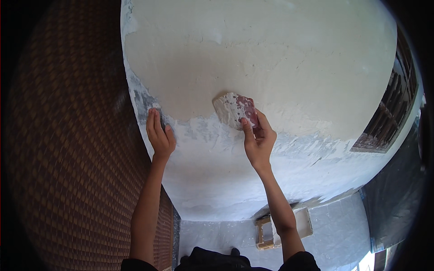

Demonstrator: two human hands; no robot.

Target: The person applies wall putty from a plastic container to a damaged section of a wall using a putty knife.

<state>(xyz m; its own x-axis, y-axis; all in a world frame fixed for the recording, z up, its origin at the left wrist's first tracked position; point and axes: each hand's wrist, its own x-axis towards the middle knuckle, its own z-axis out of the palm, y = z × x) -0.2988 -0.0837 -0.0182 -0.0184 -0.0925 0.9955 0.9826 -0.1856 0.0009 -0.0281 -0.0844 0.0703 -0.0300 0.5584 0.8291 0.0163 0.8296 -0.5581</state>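
Note:
In front of me is a wall [271, 72], cream plaster above and patchy white and grey lower down. My right hand [261, 142] grips a putty scraper [235, 110] by its dark red upper part, thumb across the front. White filler is smeared over the scraper, whose wide edge lies against or very close to the wall. Near the wall's left edge, beside a bare grey patch [143, 101], my left hand [160, 137] is open. Its fingers are stretched upward, apparently resting on the surface, and it holds nothing.
A brown woven panel [81, 135] runs along the left side. At right, a dark slatted opening [386, 106] is set in the wall. On the grey floor [339, 226] below stand a wooden frame [263, 235] and a whitish tray [306, 221]. Dark sheeting [395, 194] hangs at lower right.

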